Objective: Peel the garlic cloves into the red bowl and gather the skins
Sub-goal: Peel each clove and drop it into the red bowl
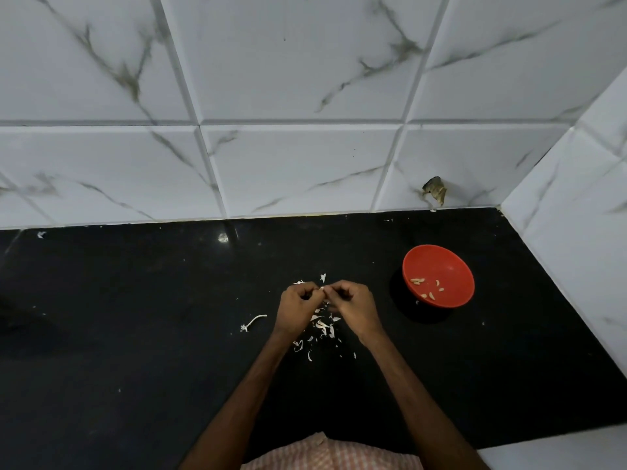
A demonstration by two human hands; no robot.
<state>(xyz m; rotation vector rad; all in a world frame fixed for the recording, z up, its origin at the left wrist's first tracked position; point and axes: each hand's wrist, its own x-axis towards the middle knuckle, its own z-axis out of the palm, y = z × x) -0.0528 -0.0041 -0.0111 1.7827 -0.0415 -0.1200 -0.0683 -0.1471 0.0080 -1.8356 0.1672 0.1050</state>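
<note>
A: Status?
B: Mid-peel. Left hand [298, 305] and right hand [353, 305] both pinch one garlic clove [321, 288] above the skins [322, 325].
A: Next?
B: Probably drop it into the red bowl [437, 256], on the right.

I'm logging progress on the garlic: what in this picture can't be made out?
Head view only.
1. The clove between left hand and right hand: fingers cover almost all of it; how far peeled, unclear.
2. The peeled cloves in the red bowl: too small to count reliably.
3. The skins on the counter: partly hidden under both hands.
</note>
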